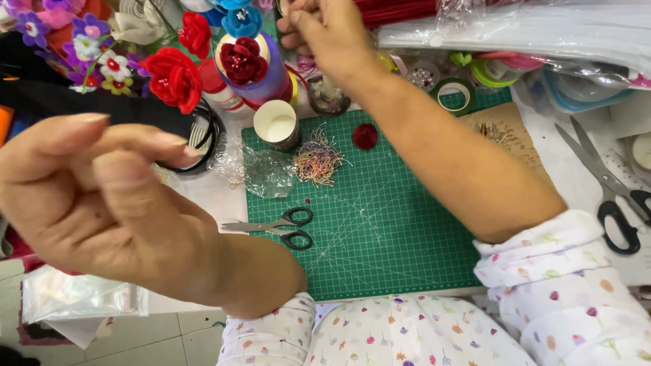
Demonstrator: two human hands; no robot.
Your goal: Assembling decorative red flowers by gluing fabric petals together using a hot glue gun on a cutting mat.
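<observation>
1. Landmark: the green gridded cutting mat [380, 224] lies flat on the white worktable [217, 196], directly in front of the person.
2. Left hand [95, 196]: raised close to the camera, left of the mat and above the table edge. The fingers are curled inward with the thumb pressed against the forefinger. Whether anything thin sits in the pinch cannot be told.
3. Right hand [325, 30]: extended beyond the far edge of the mat, among the craft supplies. The fingers are bunched together; what they grip, if anything, is hidden.
4. Small black-handled scissors [281, 227]: lying closed on the mat's left edge, blades pointing off the mat to the left.
5. Tangle of thin multicoloured wire pieces [317, 161]: on the mat's far left area.
6. Small dark red fabric flower [365, 136]: on the mat, near its far edge, just right of the wire tangle.
7. White paper cup [277, 123]: at the mat's far left corner.
8. Large black-handled scissors [610, 186]: on the table, well right of the mat.
9. Red fabric roses [173, 74]: beyond the mat's far left corner.
</observation>
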